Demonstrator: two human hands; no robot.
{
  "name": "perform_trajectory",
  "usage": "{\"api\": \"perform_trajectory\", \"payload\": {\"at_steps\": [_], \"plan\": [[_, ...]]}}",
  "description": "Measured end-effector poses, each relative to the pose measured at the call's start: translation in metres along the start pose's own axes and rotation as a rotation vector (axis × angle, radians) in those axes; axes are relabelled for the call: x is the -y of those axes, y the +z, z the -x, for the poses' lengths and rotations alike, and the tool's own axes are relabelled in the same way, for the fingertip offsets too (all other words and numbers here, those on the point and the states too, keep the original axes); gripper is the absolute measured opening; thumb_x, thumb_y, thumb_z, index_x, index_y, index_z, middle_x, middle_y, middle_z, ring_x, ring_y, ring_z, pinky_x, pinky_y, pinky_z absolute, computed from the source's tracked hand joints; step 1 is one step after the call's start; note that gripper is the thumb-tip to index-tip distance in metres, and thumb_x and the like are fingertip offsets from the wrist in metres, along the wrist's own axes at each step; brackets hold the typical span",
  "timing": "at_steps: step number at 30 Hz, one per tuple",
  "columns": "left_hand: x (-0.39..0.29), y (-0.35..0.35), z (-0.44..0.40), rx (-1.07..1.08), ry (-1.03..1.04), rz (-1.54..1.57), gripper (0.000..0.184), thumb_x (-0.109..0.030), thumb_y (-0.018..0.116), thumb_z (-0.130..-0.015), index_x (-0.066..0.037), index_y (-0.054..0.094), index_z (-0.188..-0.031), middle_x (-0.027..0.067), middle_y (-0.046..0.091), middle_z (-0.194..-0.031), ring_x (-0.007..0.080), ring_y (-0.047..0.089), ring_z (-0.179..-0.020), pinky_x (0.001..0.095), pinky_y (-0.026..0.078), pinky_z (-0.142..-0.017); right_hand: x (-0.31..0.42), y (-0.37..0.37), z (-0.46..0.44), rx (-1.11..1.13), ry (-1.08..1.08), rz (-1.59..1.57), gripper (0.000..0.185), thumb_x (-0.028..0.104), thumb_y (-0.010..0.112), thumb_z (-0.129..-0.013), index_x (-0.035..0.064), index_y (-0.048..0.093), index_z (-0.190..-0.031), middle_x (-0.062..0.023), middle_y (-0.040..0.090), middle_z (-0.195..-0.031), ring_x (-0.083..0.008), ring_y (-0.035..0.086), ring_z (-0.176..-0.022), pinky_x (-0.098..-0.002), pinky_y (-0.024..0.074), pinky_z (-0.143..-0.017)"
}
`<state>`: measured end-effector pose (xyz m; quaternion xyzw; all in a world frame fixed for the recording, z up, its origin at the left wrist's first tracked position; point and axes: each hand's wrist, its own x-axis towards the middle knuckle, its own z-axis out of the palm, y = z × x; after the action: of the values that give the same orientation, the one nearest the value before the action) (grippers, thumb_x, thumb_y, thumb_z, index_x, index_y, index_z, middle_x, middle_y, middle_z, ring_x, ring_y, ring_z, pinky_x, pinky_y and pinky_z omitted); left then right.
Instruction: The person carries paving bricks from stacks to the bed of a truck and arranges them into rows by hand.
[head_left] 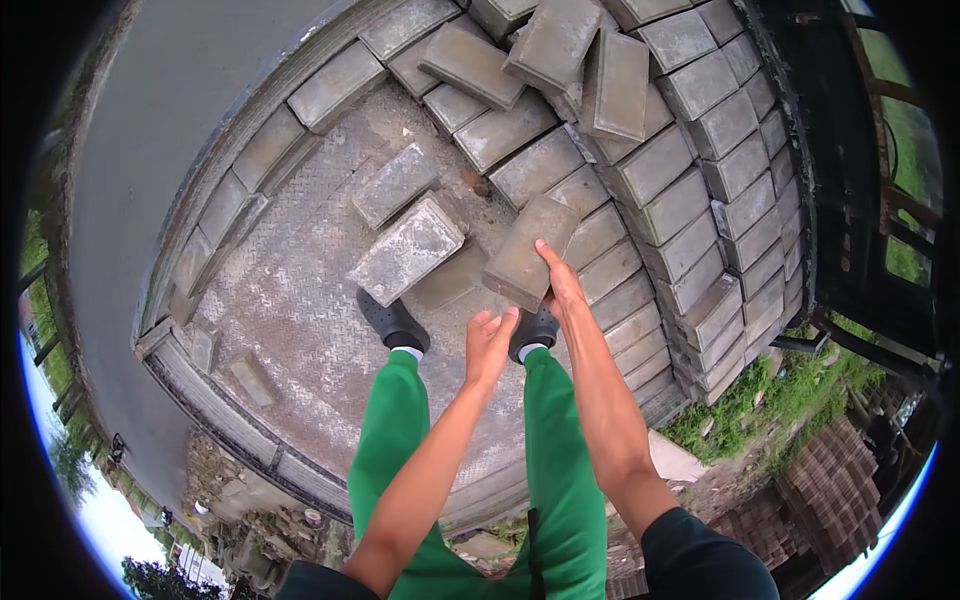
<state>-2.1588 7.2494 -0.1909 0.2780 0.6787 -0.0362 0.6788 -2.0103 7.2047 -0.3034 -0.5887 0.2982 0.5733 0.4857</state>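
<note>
My right hand (562,280) grips a grey concrete paving block (530,250) by its right side, thumb on top, tilted above the floor. Just below the block's near edge is my left hand (489,345), fingers loosely bent and thumb apart, holding nothing; whether its thumb tip touches the block I cannot tell. Left of the held block, a pale, whitish block (408,248) lies tilted near my left shoe (392,322). Beyond it rests another loose block (395,185).
Stacked rows of blocks (690,225) line the right side, with loose ones (615,85) on top. More blocks (268,148) stand along the left wall. The patterned metal truck bed (290,270) ends at a low rim (275,460). Small pieces (253,377) lie at left.
</note>
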Motion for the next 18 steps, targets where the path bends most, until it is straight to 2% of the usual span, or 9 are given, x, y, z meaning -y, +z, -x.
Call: {"api": "perform_trajectory", "payload": {"at_steps": [2,5,6,9,10,11,13,15,18], "plan": [[-0.006,-0.029,0.058,0.120,0.104,-0.311,0.075,-0.044,0.070,-0.079,0.001,0.036,-0.128,0.0155,0.051,-0.122,0.0210,0.050,-0.110,0.0336,0.045,-0.087,0.035,0.029,0.024,0.007,-0.006,0.064,0.081,0.043,0.072,-0.074,-0.0052,0.040,-0.131,-0.0199,0.050,-0.128,-0.0335,0.048,-0.117,-0.0506,0.0384,-0.095],[-0.008,-0.077,0.113,0.450,0.082,-0.579,0.059,-0.043,0.068,-0.080,0.000,0.049,-0.114,0.0102,0.063,-0.100,0.0180,0.059,-0.095,0.0317,0.047,-0.082,0.090,0.089,0.064,0.019,-0.011,0.056,0.073,0.044,0.069,-0.077,0.0007,0.044,-0.129,-0.0166,0.051,-0.128,-0.0289,0.050,-0.116,-0.0465,0.0404,-0.096],[-0.006,-0.090,0.113,0.535,0.068,-0.631,0.053,-0.043,0.068,-0.080,0.000,0.054,-0.108,0.0086,0.065,-0.090,0.0181,0.062,-0.087,0.0309,0.048,-0.079,0.104,0.110,0.072,0.019,-0.009,0.071,0.073,0.044,0.069,-0.077,0.0009,0.044,-0.130,-0.0165,0.050,-0.128,-0.0290,0.049,-0.117,-0.0472,0.0403,-0.096],[-0.036,-0.109,0.078,0.657,0.019,-0.832,0.046,-0.044,0.065,-0.083,-0.001,0.058,-0.097,0.0097,0.065,-0.082,0.0201,0.063,-0.078,0.0303,0.049,-0.072,0.124,0.172,0.059,0.035,-0.029,0.100,0.072,0.043,0.070,-0.077,0.0012,0.043,-0.130,-0.0161,0.050,-0.129,-0.0290,0.049,-0.118,-0.0478,0.0404,-0.095],[-0.043,-0.113,0.062,0.624,0.104,-0.871,0.044,-0.047,0.061,-0.085,-0.003,0.059,-0.089,0.0086,0.064,-0.076,0.0202,0.062,-0.071,0.0314,0.048,-0.065,0.130,0.195,0.045,0.054,-0.060,0.110,0.072,0.042,0.070,-0.077,0.0014,0.043,-0.130,-0.0157,0.050,-0.129,-0.0290,0.049,-0.118,-0.0477,0.0405,-0.095],[-0.053,-0.117,0.036,0.625,0.103,-0.872,0.044,-0.047,0.061,-0.085,-0.003,0.059,-0.089,0.0086,0.064,-0.076,0.0202,0.062,-0.071,0.0314,0.048,-0.065,0.139,0.221,0.025,0.053,-0.060,0.109,0.072,0.042,0.070,-0.077,0.0014,0.043,-0.130,-0.0157,0.050,-0.129,-0.0290,0.049,-0.118,-0.0477,0.0405,-0.095],[-0.063,-0.134,0.012,0.556,0.148,-0.770,0.044,-0.048,0.059,-0.085,-0.004,0.057,-0.085,0.0068,0.062,-0.069,0.0185,0.060,-0.065,0.0321,0.047,-0.060,0.136,0.260,-0.005,0.091,-0.125,0.059,0.077,0.036,0.071,-0.076,-0.0119,0.040,-0.127,-0.0229,0.050,-0.126,-0.0327,0.051,-0.115,-0.0431,0.0402,-0.096],[-0.080,-0.148,-0.005,0.534,0.125,-0.739,0.044,-0.049,0.058,-0.085,-0.005,0.056,-0.084,0.0056,0.060,-0.065,0.0183,0.059,-0.060,0.0324,0.046,-0.058,0.144,0.306,-0.031,0.127,-0.203,0.075,0.075,0.039,0.069,-0.078,-0.0042,0.039,-0.131,-0.0181,0.049,-0.129,-0.0305,0.049,-0.117,-0.0468,0.0402,-0.096],[-0.112,-0.169,-0.012,0.575,0.185,-0.854,0.045,-0.052,0.059,-0.083,-0.007,0.055,-0.084,0.0041,0.058,-0.063,0.0200,0.059,-0.060,0.0332,0.046,-0.057,0.155,0.373,-0.055,0.093,-0.274,-0.040,0.076,0.036,0.071,-0.077,-0.0066,0.037,-0.131,-0.0188,0.049,-0.129,-0.0316,0.049,-0.117,-0.0468,0.0399,-0.097]]}}
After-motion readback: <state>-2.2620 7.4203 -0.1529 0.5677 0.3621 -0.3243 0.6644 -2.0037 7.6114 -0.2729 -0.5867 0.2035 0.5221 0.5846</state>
